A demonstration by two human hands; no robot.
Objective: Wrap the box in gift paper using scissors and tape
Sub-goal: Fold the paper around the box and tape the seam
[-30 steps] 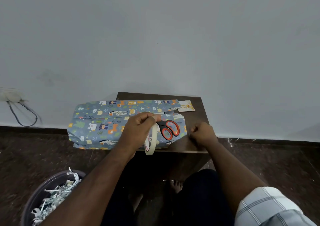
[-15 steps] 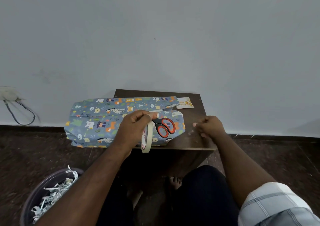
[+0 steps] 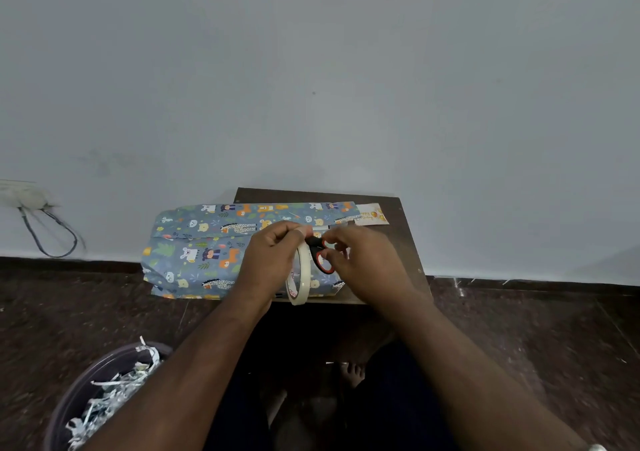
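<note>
A box wrapped in blue animal-print gift paper (image 3: pixel 204 253) lies on a small dark wooden table (image 3: pixel 401 229) and overhangs its left edge. My left hand (image 3: pixel 273 256) holds a cream tape roll (image 3: pixel 300 277) upright over the box's right end. Red-and-black scissors (image 3: pixel 321 256) lie on the box just behind the roll, partly hidden. My right hand (image 3: pixel 360 260) is beside the roll with fingertips pinched at its top, near my left thumb; whether it holds the tape's end is hidden.
A small printed gift tag (image 3: pixel 372 216) lies at the table's back right. A dark bin (image 3: pixel 72 405) with shredded paper stands on the floor at lower left. A wall socket with a looped cable (image 3: pixel 45 232) is at far left.
My right hand moved left from the table's right side to the top of the tape roll. My left hand kept holding the roll over the box.
</note>
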